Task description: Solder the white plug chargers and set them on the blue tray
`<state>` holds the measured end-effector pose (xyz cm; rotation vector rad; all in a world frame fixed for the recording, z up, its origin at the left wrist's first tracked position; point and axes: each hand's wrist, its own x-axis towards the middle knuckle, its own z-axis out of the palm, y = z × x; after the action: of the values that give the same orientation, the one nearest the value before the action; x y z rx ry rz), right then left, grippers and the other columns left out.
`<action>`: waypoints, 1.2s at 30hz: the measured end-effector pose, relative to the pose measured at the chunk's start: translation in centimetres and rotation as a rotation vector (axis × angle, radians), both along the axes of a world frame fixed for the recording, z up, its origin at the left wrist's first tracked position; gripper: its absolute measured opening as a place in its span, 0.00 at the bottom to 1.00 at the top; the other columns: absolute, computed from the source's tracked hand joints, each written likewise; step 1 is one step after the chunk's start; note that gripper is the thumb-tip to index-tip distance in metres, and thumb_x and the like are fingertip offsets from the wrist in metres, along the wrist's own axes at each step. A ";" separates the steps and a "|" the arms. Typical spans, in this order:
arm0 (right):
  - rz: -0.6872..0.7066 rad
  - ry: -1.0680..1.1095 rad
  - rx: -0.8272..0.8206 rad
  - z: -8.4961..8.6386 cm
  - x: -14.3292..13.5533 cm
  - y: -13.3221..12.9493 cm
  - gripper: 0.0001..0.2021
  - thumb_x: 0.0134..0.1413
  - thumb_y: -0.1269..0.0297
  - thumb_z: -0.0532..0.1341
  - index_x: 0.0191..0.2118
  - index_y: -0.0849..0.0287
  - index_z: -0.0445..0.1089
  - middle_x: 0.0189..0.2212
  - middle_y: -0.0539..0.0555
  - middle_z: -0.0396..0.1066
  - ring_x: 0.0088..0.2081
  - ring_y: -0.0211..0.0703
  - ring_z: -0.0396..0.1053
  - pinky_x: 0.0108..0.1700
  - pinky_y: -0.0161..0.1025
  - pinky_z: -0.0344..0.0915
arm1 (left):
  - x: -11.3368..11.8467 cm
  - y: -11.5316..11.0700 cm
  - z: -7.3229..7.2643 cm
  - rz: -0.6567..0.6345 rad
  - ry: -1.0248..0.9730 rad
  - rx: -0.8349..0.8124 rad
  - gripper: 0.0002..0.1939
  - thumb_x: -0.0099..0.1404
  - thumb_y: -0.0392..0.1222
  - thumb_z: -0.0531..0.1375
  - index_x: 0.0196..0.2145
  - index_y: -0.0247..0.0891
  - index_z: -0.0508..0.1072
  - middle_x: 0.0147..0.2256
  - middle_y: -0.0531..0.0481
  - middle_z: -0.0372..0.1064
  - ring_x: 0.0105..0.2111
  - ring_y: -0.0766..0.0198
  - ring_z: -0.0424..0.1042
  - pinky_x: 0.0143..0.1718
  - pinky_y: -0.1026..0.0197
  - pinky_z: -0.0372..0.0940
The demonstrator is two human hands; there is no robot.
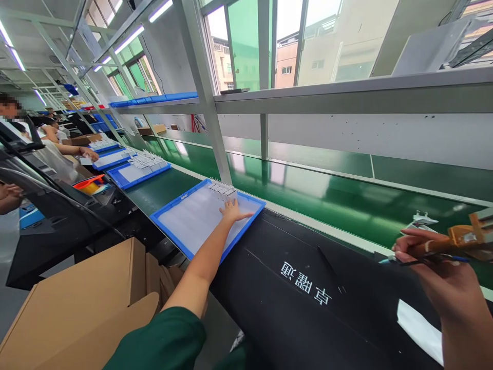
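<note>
My left hand (pixel 231 210) reaches forward with its fingers spread. It is over the right end of a blue-rimmed tray (pixel 175 205) lined with white, near small white parts (pixel 222 189) lined up at the far corner. My right hand (pixel 435 262) is closed around a brown-handled tool (pixel 458 240) whose blocky end leaves the frame, and a thin dark pen-like tool with a light blue tip (pixel 386 260). A white part with small prongs (pixel 422 220) shows just beyond those fingers; whether they touch it I cannot tell.
Farther left, more blue trays (pixel 134 177) hold white parts, and another person's hand (pixel 89 153) is over one. A cardboard box (pixel 84 303) stands at front left. A thin black stick (pixel 326 259) and white paper (pixel 419 329) lie on the black mat (pixel 269 288). A metal post (pixel 210 103) rises behind the tray.
</note>
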<state>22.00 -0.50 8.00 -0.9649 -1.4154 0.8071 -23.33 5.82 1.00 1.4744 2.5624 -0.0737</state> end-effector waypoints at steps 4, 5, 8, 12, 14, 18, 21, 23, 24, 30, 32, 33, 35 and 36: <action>-0.028 -0.010 -0.007 0.1 0.0 -0.1 0.20 0.36 0.60 0.72 0.40 0.49 0.74 0.25 0.48 0.68 0.29 0.42 0.67 0.31 0.39 0.64 | -0.7 0.0 0.1 -0.002 -0.021 0.055 0.47 0.58 0.73 0.53 0.64 0.35 0.60 0.64 0.29 0.52 0.64 0.36 0.52 0.58 0.39 0.58; -0.031 -0.015 -0.006 0.2 -0.1 -0.2 0.20 0.35 0.59 0.72 0.40 0.49 0.74 0.25 0.48 0.68 0.29 0.42 0.67 0.31 0.39 0.64 | -0.9 0.1 0.1 0.000 -0.023 0.077 0.40 0.62 0.70 0.51 0.60 0.36 0.65 0.63 0.31 0.55 0.62 0.38 0.56 0.56 0.42 0.60; -0.035 -0.029 -0.001 0.4 -0.3 -0.3 0.19 0.35 0.59 0.71 0.40 0.48 0.74 0.25 0.48 0.68 0.28 0.42 0.66 0.30 0.40 0.65 | -1.2 0.3 0.0 0.022 0.001 0.146 0.26 0.72 0.54 0.44 0.55 0.38 0.70 0.59 0.35 0.61 0.59 0.47 0.61 0.54 0.50 0.63; -0.061 -0.033 0.000 0.5 -0.4 -0.5 0.19 0.35 0.59 0.71 0.39 0.47 0.74 0.26 0.49 0.67 0.29 0.45 0.66 0.29 0.42 0.66 | -0.9 0.5 -0.7 0.061 0.045 0.185 0.23 0.72 0.46 0.47 0.59 0.34 0.65 0.60 0.33 0.59 0.60 0.49 0.59 0.55 0.50 0.62; -0.067 -0.032 -0.002 0.4 -0.3 -0.5 0.19 0.35 0.59 0.71 0.40 0.46 0.74 0.26 0.49 0.68 0.30 0.45 0.66 0.30 0.42 0.66 | -0.9 0.6 -0.9 0.088 0.051 0.185 0.25 0.71 0.47 0.48 0.61 0.33 0.63 0.62 0.32 0.57 0.61 0.48 0.57 0.56 0.49 0.61; -0.054 -0.010 -0.009 -0.1 0.0 -0.2 0.20 0.35 0.60 0.72 0.41 0.46 0.75 0.28 0.49 0.68 0.30 0.42 0.66 0.32 0.41 0.66 | -1.9 0.3 -1.1 0.156 0.050 0.174 0.35 0.69 0.58 0.49 0.64 0.32 0.57 0.66 0.30 0.50 0.65 0.44 0.50 0.59 0.43 0.57; -0.046 0.000 -0.020 -0.2 0.1 -0.2 0.20 0.34 0.60 0.72 0.41 0.46 0.75 0.27 0.48 0.68 0.29 0.42 0.66 0.31 0.40 0.66 | -3.5 0.1 -1.3 0.194 0.016 0.151 0.47 0.62 0.70 0.49 0.68 0.33 0.50 0.70 0.33 0.39 0.67 0.40 0.45 0.61 0.40 0.54; -0.044 0.000 -0.027 -0.1 0.0 -0.2 0.21 0.34 0.60 0.72 0.40 0.46 0.75 0.27 0.48 0.68 0.29 0.43 0.67 0.31 0.40 0.66 | -4.4 0.0 -1.4 0.207 -0.018 0.130 0.54 0.58 0.74 0.50 0.69 0.34 0.46 0.71 0.34 0.35 0.68 0.40 0.44 0.62 0.40 0.52; -0.045 -0.001 -0.027 -0.1 0.0 -0.2 0.21 0.33 0.60 0.72 0.40 0.46 0.75 0.27 0.48 0.69 0.29 0.43 0.67 0.31 0.40 0.66 | -4.7 0.1 -1.4 0.208 -0.029 0.120 0.55 0.56 0.76 0.50 0.69 0.34 0.45 0.71 0.34 0.35 0.68 0.40 0.44 0.63 0.40 0.51; -0.073 0.005 -0.024 -0.1 -0.1 -0.3 0.21 0.34 0.61 0.72 0.40 0.47 0.75 0.28 0.48 0.68 0.30 0.42 0.67 0.32 0.38 0.66 | -5.5 0.6 -1.1 0.167 0.002 0.117 0.53 0.55 0.77 0.49 0.65 0.34 0.56 0.66 0.28 0.50 0.66 0.35 0.46 0.60 0.37 0.53; -0.069 0.007 -0.026 -0.2 -0.1 -0.3 0.21 0.34 0.61 0.72 0.41 0.47 0.74 0.28 0.48 0.68 0.30 0.41 0.67 0.32 0.38 0.66 | -5.5 0.8 -1.0 0.175 0.011 0.128 0.50 0.57 0.76 0.49 0.64 0.35 0.58 0.64 0.29 0.53 0.65 0.35 0.48 0.59 0.36 0.54; -0.065 0.006 -0.027 -0.2 0.0 -0.2 0.21 0.33 0.61 0.72 0.40 0.47 0.74 0.28 0.48 0.68 0.30 0.41 0.67 0.32 0.38 0.66 | -5.6 1.0 -0.9 0.181 0.012 0.132 0.49 0.57 0.75 0.48 0.64 0.35 0.58 0.64 0.29 0.54 0.65 0.35 0.48 0.58 0.36 0.55; -0.058 -0.002 -0.031 -0.1 0.0 -0.2 0.21 0.33 0.62 0.72 0.40 0.48 0.75 0.27 0.48 0.68 0.30 0.41 0.67 0.32 0.38 0.66 | -5.8 1.3 -0.9 0.193 0.012 0.137 0.48 0.58 0.74 0.49 0.63 0.36 0.59 0.64 0.30 0.53 0.65 0.36 0.48 0.58 0.36 0.55; -0.057 -0.004 -0.031 -0.1 0.1 -0.2 0.21 0.32 0.62 0.72 0.40 0.48 0.75 0.27 0.48 0.68 0.30 0.41 0.67 0.32 0.38 0.66 | -5.9 1.5 -0.8 0.199 0.010 0.139 0.47 0.58 0.74 0.49 0.64 0.36 0.59 0.65 0.31 0.53 0.65 0.36 0.48 0.58 0.36 0.56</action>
<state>22.07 -0.66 7.90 -1.0272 -1.3763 0.7868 -29.23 7.29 0.18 1.2555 2.7558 0.1274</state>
